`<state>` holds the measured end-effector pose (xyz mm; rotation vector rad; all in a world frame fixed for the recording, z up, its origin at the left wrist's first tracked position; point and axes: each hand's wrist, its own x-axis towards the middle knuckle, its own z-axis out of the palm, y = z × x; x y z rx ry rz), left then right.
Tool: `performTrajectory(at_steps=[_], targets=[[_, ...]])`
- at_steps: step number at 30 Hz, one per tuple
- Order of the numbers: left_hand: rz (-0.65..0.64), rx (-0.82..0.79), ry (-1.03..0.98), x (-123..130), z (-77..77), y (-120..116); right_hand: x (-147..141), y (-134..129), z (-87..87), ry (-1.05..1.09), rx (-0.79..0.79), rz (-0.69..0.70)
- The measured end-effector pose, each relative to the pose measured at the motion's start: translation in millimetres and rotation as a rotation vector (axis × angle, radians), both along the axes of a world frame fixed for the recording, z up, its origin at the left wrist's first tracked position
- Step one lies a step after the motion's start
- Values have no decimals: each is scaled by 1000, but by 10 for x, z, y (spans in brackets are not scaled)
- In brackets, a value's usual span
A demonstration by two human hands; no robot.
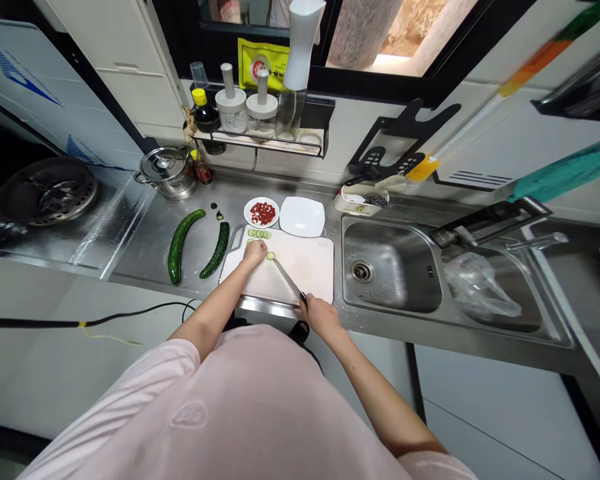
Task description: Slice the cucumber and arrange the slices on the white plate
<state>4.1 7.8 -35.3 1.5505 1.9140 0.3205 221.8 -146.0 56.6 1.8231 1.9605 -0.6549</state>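
My right hand (323,316) is wrapped round the black handle of a knife (287,277), whose blade points up and left over the white cutting board (307,260). A pale green cucumber slice (271,256) lies at the blade's tip. Just left of that slice, my left hand (255,253) rests on the board with its fingers drawn together; what they hold, if anything, is too small to tell. Several overlapping cucumber slices (260,234) sit at the board's upper left. Beside the board on the steel counter are a cut cucumber (217,251) and a longer cucumber (179,247).
Behind the board stand a plate of chopped red pieces (263,213) and a white square plate (302,217). A sink (395,267) is to the right. A lidded pot (167,175) and a pan (47,190) are at the left, and a spice shelf (265,141) hangs above.
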Motion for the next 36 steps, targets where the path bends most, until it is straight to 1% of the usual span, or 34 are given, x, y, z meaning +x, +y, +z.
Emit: performTrajectory(at_steps=[6,14,20,25,30,36], targets=[[-7,17,-8,3,9,-7,-79,56,0,4,-2,-18],[-8,20,-6,10,34,-10,-160,154,-51,22,50,8],[10,2,-3,12,36,-9,-177,163,-52,19,50,7],[-7,7,13,15,48,-12,-158,145,-68,20,49,5],[-62,60,46,21,33,-64,-106,90,-80,15,38,-9],[-113,169,87,34,-7,-202,-47,11,-62,17,37,-3]])
